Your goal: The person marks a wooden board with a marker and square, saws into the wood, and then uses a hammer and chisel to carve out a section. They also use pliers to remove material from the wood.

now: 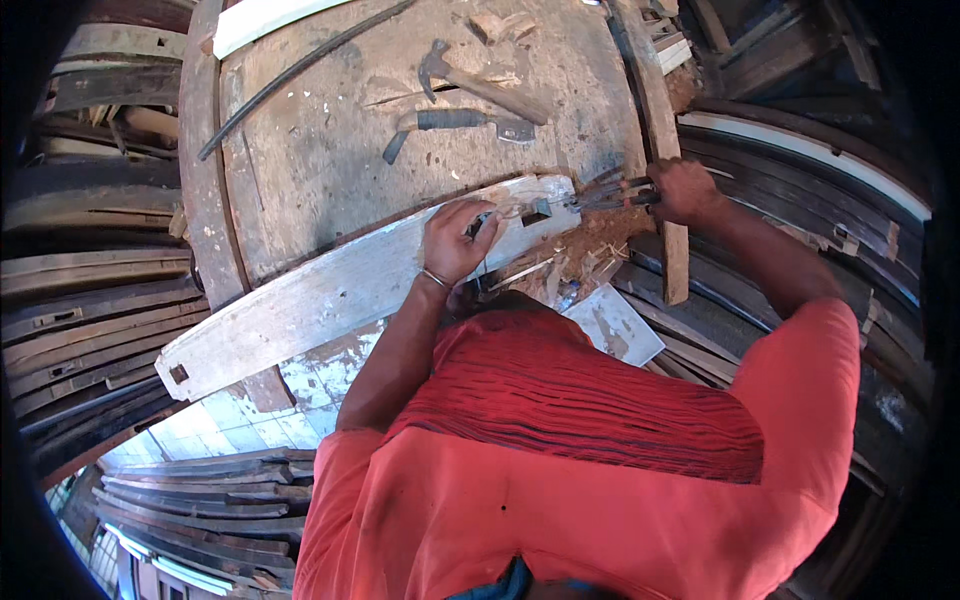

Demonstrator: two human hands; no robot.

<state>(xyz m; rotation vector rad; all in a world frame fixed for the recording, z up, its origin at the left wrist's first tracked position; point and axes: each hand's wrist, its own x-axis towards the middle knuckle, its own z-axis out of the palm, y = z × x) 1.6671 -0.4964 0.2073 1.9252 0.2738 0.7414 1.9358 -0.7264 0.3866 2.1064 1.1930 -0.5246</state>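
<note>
A long whitish plank lies slantwise along the near edge of the workbench, with a square hole near each end. My left hand is closed on the plank near its right end, thumb and fingers curled beside a dark gap. My right hand grips the dark handles of a pair of pincers. The pincers' jaws meet the right end of the plank, just beyond the square hole; what they bite on is too small to make out.
A hammer and a hatchet-like tool with a wrapped handle lie on the worn workbench. Toward the far left runs a thin dark rod. Stacked timber flanks both sides, and wood chips litter the ground by my right.
</note>
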